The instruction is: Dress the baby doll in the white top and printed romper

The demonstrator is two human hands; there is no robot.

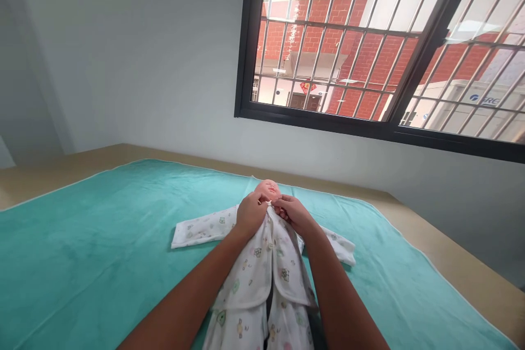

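A baby doll (268, 188) lies face up on a green blanket (123, 219), dressed in a white printed baby jacket (256, 262) with sleeves spread to both sides. My left hand (251, 212) is closed at the left side of the jacket's neckline, just below the doll's chin. On the other side of the neckline, my right hand (294, 212) pinches the collar edge. A button closure (270, 246) shows lower on the jacket front, where the two panels part toward the hem. Matching printed trousers (241, 328) lie below it. My fingertips partly hide the collar.
The blanket covers a wooden tabletop (443, 235) whose edge shows around it. Behind stands a pale wall (143, 65) with a dark-framed, barred window (328, 115) at the upper right.
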